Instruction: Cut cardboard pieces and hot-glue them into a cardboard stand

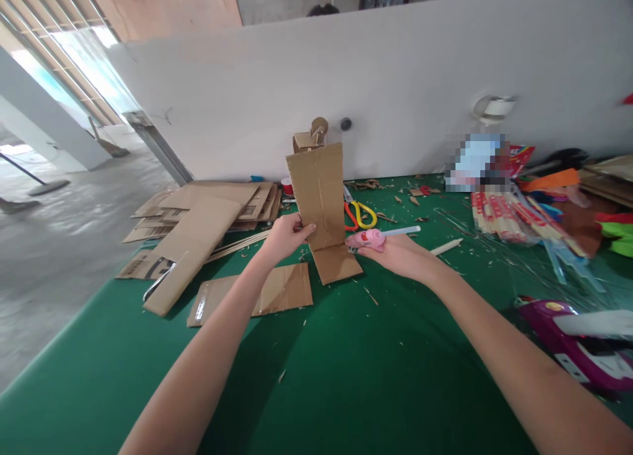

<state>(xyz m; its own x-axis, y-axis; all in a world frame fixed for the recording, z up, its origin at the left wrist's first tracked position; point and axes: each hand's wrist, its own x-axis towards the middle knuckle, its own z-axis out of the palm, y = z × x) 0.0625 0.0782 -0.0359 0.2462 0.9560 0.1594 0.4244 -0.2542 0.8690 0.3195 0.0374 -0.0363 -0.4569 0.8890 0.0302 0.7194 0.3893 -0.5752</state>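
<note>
A cardboard piece stands upright in front of me, its lower flap lying flat towards me. My left hand is closed on the left edge of the upright part, thumb at the front. In my right hand is a small pink glue gun, a translucent glue stick poking out of its rear. Its nozzle end is close to the fold of the cardboard; whether it touches cannot be seen. Behind the upright part shows another cardboard construction with a rounded top.
Scissors with orange and yellow handles lie just behind my right hand. Stacked cardboard and a loose cardboard strip are on the left. Wrapped sticks and a purple device occupy the right. A white partition borders the green table.
</note>
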